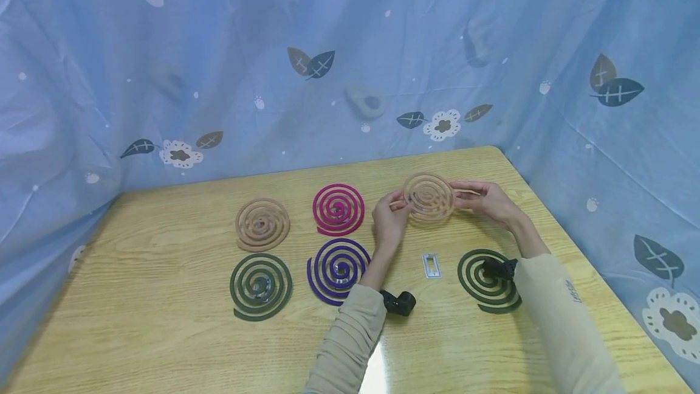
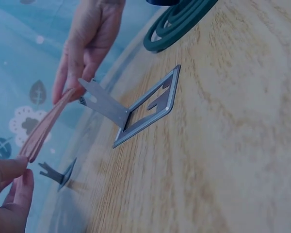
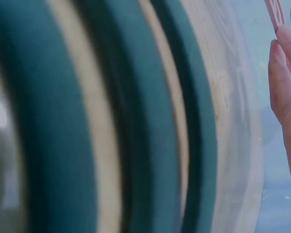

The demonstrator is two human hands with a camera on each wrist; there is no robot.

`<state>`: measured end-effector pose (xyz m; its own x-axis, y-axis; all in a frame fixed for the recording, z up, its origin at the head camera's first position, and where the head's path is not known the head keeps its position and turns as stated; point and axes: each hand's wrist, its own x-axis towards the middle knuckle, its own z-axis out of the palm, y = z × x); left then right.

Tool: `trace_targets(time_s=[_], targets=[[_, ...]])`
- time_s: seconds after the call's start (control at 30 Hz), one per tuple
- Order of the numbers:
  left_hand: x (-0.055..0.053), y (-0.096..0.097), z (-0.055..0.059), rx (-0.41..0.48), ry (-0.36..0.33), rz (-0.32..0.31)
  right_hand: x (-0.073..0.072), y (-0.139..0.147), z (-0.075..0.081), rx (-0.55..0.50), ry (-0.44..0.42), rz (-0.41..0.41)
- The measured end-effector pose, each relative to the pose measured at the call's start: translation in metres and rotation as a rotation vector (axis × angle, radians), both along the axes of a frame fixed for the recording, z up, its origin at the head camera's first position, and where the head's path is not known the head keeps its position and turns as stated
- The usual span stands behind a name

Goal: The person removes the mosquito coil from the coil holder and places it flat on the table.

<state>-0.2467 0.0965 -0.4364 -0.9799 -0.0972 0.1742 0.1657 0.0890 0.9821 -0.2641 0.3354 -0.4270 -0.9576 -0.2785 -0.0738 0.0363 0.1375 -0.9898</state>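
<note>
The left hand (image 1: 391,214) and right hand (image 1: 487,199) pinched opposite edges of a tan, flat spiral coil (image 1: 429,197) beyond a silver, rectangular sheet-metal stand (image 1: 431,266), apparently to support it evenly. The stand sat on a yellowish wood-grain worktop (image 1: 164,297); blue leaf-printed cloth (image 1: 246,35) hung behind it.

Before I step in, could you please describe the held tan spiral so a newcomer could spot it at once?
Find the wooden table, then its far right part, beyond the bare metal stand. The left hand and right hand hold the tan spiral between them. Unlike the other tan spiral, it is raised.
</note>
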Motion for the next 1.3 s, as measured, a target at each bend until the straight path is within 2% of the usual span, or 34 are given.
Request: trace_targets(time_s=[0.33, 0.57, 0.77, 1.3], targets=[[0.005, 0.002, 0.001, 0.027, 0.002, -0.014, 0.007, 0.005, -0.001, -0.010, -0.012, -0.003], [0.006, 0.004, 0.002, -0.019, -0.065, -0.010, 0.011, 0.009, 0.001, -0.038, -0.022, 0.018], [0.007, 0.005, 0.001, -0.020, -0.105, -0.051, 0.012, 0.014, -0.001, -0.036, -0.035, -0.006], [0.010, 0.013, -0.002, -0.006, -0.081, -0.090, 0.016, 0.023, -0.003, -0.026, -0.012, -0.037]])
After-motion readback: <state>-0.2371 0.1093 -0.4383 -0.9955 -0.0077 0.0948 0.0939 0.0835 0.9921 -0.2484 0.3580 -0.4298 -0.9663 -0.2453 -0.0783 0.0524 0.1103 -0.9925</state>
